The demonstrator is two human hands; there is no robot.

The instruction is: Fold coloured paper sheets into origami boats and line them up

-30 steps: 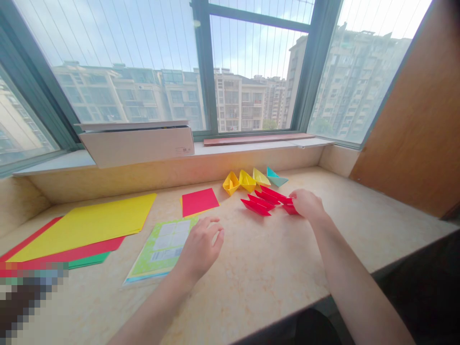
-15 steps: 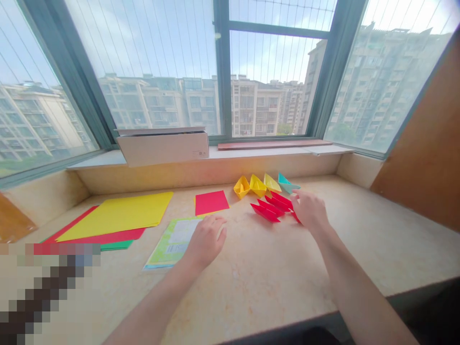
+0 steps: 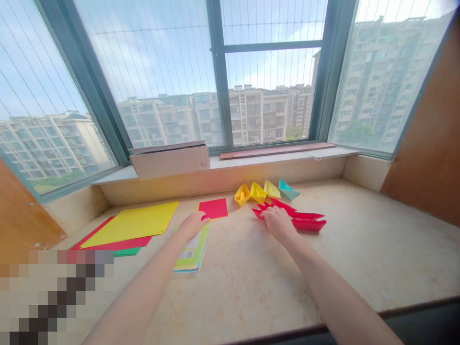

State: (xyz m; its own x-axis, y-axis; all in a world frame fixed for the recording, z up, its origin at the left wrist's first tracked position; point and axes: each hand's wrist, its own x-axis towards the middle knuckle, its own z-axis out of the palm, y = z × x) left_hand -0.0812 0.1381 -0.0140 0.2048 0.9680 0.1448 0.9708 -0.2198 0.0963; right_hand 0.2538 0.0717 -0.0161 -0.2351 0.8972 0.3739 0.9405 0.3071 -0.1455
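Observation:
My left hand [image 3: 193, 225] is at the near left corner of a red square sheet of paper [image 3: 214, 207], its fingertips closed together over the edge. Under the wrist lies a green-and-white packet [image 3: 194, 254], partly hidden. My right hand [image 3: 279, 221] has its fingers closed on the left part of a group of red folded paper boats [image 3: 309, 224]; the fingertips hide where they meet the paper. Behind them stand, in a row, an orange paper boat [image 3: 242, 195], a yellow one [image 3: 257, 192], a pale yellow one [image 3: 271, 189] and a teal one [image 3: 288, 190].
Large yellow [image 3: 132, 223], red [image 3: 132, 243] and green [image 3: 129, 252] sheets lie overlapped at the left. A white box [image 3: 170, 160] and a reddish-brown strip [image 3: 273, 149] rest on the window ledge. The counter's front edge [image 3: 413, 309] runs along the lower right.
My right hand has moved left along the red boats, uncovering those on the right. My left hand has moved up from the packet to the red square sheet. The view has shifted slightly.

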